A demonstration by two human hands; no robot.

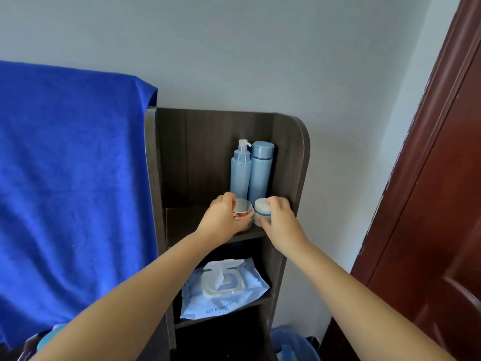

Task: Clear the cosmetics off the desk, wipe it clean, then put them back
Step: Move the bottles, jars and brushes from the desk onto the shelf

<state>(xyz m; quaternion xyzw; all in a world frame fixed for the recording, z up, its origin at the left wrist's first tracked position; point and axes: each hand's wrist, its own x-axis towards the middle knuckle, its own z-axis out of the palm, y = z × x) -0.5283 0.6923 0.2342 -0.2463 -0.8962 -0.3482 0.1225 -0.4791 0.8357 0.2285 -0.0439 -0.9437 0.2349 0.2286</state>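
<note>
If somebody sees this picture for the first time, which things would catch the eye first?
Probably the big blue towel hanging on the left. Then the two hands on the dark shelf: the left hand holds a rose-gold jar, the right hand a white jar, before two tall blue bottles.

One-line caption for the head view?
Both hands grip jars, left hand the rose-gold jar, right hand the white jar.

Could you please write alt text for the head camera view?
Two hands grip small jars on a dark shelf: the left hand a silver-lidded jar, the right hand a white jar, with two blue bottles behind.
</note>
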